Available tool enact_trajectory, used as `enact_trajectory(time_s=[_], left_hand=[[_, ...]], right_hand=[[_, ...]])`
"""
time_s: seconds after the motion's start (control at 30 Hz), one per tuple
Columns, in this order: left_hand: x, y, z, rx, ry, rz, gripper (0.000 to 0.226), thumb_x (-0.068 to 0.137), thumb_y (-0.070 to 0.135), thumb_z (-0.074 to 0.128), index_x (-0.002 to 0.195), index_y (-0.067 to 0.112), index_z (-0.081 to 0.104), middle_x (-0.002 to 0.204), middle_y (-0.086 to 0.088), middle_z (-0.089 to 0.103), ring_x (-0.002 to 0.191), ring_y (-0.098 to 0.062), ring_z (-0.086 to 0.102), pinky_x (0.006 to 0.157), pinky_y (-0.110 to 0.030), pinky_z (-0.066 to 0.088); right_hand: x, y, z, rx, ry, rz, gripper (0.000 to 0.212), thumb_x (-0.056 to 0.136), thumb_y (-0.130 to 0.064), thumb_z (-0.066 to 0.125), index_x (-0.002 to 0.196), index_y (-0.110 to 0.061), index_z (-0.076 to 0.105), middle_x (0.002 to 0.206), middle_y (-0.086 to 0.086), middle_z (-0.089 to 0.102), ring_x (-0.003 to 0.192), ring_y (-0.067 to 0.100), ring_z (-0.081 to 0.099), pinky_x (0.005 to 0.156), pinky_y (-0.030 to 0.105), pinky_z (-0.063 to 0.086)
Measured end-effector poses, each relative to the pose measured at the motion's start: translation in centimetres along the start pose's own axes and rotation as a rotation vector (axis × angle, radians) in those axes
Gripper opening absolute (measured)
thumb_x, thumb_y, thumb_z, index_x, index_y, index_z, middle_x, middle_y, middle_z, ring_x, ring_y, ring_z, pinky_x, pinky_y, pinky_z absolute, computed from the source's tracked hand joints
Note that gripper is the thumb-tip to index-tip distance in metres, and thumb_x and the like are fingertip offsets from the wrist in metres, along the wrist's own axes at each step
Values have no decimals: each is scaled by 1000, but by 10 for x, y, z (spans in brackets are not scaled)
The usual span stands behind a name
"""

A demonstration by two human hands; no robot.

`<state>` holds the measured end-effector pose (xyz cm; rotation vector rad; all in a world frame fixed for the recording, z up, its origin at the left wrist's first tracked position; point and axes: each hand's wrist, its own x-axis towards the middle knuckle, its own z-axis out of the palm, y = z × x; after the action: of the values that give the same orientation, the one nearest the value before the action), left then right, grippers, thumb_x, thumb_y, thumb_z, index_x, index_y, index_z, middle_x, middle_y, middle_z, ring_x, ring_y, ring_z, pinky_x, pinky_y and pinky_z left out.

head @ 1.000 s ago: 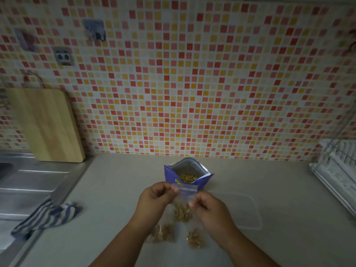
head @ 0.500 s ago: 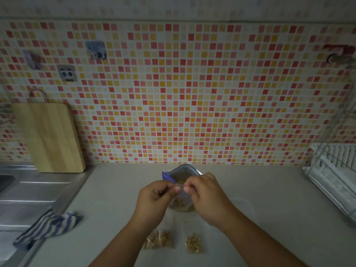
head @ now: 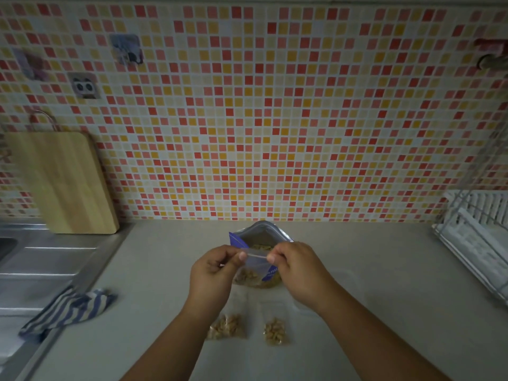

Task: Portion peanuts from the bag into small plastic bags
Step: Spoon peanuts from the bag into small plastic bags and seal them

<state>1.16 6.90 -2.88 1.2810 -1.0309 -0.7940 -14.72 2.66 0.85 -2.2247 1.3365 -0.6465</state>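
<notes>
A blue peanut bag (head: 261, 234) stands open on the counter, peanuts showing inside. In front of it I hold a small clear plastic bag (head: 254, 272) with peanuts in its bottom. My left hand (head: 213, 272) pinches the left end of its zip strip. At the right end, my right hand (head: 298, 270) pinches the same strip. Two filled small bags lie nearer to me: one (head: 226, 325) on the left, one (head: 275, 331) on the right.
A wooden cutting board (head: 59, 182) leans on the tiled wall at left, above a steel sink drainer (head: 41, 259). A striped cloth (head: 68, 310) lies at the counter's left edge. A white dish rack (head: 478, 237) stands at right. A clear plastic sheet (head: 310, 306) lies under my right wrist.
My right hand has slid right along the small bag's top strip, away from my left hand. The view has tilted and shifted slightly.
</notes>
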Motion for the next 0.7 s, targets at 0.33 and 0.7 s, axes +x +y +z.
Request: enact_trajectory(time_s=[0.33, 0.7], left_hand=[[-1, -95, -2, 210, 33, -460, 18, 90, 6, 55, 74, 8, 63, 55, -6, 56, 36, -16, 49, 38, -19, 39], [-2, -123, 3, 823, -141, -194, 31, 85, 14, 55, 116, 15, 54, 107, -12, 62, 101, -27, 59, 85, -32, 45]], right_hand=[[-33, 48, 82, -340, -392, 457, 39, 95, -35, 42, 113, -8, 63, 120, 14, 64, 113, 29, 60, 90, 30, 48], [-38, 72, 111, -169, -249, 619, 35, 93, -40, 43, 114, -17, 60, 124, 5, 62, 119, 21, 57, 95, 29, 46]])
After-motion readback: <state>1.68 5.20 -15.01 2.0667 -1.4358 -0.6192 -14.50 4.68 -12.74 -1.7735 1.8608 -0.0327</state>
